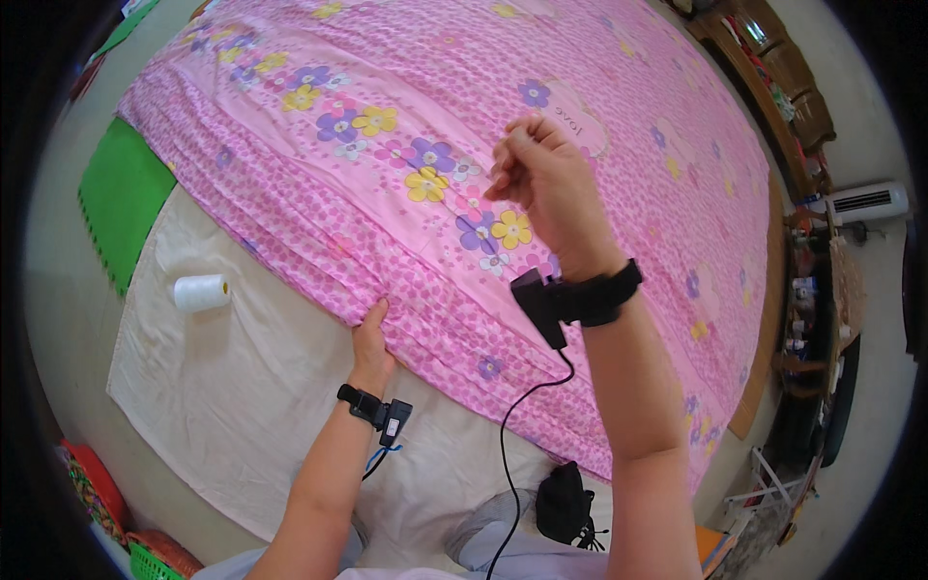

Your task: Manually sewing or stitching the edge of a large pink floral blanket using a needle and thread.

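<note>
A pink floral quilt cover (435,94) is spread wide before me, printed with purple and yellow flowers and gathered in folds along its near edge. My left hand (373,351) grips that edge, thumb on top and the other fingers hidden beneath the cloth. Raised above the cover is my right hand (540,174), its fingers curled and the fingertips close together. Whether something thin is held there is too small to see. A white cone of thread (201,293) lies on its side on the cream cloth (217,406), left of my left hand.
Both wrists wear black straps with cabled devices. A black drawstring pouch (562,504) lies by my knee. Green foam mat (123,199) shows at left. A red basin (98,482) and a green basket (152,562) stand lower left. Wooden furniture (776,80) lines the right side.
</note>
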Available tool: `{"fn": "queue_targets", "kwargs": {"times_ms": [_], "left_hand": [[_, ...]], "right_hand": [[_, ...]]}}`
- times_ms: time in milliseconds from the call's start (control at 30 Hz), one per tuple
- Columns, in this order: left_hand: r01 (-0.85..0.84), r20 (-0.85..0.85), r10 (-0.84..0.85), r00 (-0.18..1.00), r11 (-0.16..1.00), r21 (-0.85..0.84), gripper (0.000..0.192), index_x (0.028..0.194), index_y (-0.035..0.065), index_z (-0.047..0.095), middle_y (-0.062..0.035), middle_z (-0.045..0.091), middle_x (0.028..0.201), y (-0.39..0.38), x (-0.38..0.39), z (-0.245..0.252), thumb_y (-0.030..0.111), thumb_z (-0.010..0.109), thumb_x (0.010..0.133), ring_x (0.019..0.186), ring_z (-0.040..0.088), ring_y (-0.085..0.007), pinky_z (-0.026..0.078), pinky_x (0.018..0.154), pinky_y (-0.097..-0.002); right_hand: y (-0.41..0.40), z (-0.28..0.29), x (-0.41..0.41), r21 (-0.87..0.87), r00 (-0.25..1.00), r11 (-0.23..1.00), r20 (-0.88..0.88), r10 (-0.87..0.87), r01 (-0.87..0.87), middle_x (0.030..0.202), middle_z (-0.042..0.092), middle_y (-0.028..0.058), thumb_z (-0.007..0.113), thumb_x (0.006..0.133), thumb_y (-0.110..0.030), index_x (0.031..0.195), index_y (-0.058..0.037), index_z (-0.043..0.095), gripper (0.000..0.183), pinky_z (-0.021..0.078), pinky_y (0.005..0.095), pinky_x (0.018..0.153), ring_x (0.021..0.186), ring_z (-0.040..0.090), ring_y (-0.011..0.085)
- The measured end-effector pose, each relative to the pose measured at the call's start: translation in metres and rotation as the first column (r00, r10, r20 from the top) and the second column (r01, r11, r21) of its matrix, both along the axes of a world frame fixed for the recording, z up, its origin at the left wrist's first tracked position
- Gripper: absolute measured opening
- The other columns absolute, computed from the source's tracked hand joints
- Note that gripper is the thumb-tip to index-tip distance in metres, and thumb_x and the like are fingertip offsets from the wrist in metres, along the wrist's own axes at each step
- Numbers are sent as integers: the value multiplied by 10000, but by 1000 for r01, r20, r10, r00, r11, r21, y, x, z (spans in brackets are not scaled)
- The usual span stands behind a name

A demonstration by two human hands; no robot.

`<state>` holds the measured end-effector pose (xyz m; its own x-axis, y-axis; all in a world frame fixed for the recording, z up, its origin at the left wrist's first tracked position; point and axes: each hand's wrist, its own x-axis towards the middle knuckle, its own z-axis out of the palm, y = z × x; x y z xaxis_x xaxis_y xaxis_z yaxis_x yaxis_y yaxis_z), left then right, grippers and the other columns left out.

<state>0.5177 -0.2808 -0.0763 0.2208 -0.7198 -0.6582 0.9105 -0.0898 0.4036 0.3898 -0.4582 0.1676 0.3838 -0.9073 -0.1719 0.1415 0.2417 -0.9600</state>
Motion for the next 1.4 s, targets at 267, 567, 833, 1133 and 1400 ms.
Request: {"fn": "queue_targets", "kwargs": {"times_ms": [267,567,833,1133,1400], "left_hand": [[8,93,-5,996,999,-35,363,1147,-2,489,-97,545,1113,-3,-5,20,62,572,800,986,537,-216,430,867,-341],[-82,10,83,996,994,-69,410,1185,12,456,-94,528,1130,3,18,14,114,597,814,1028,515,-226,413,898,-349],[-116,153,122,981,992,-52,479,1241,23,388,-106,465,1213,-17,57,12,213,585,848,1085,475,-234,397,924,-378],[-313,115,312,943,950,-15,426,1193,-8,434,-113,503,1168,-13,48,24,233,560,865,1019,516,-209,421,877,-346],[-153,293,118,949,983,100,380,1085,-30,525,-104,569,1041,-18,43,30,234,619,828,907,566,-188,452,804,-328]], "right_hand": [[-6,54,-27,-176,993,984,103,54,-35,742,560,44,501,865,-118,896,-45,510,80,495,284,589,629,559,130],[11,-2,19,-156,989,978,-71,127,-137,857,588,50,516,880,-136,895,-73,519,65,482,258,646,746,572,116],[74,-106,25,143,985,988,-153,85,-63,720,580,53,458,914,-220,943,-90,459,133,434,230,492,602,555,108],[108,-157,29,183,928,979,-342,144,-84,654,529,25,428,929,-209,909,-83,434,128,385,210,444,500,483,78],[115,-173,35,172,956,981,-258,138,-95,692,517,15,437,914,-117,914,-74,457,48,408,214,459,534,482,74]]}}
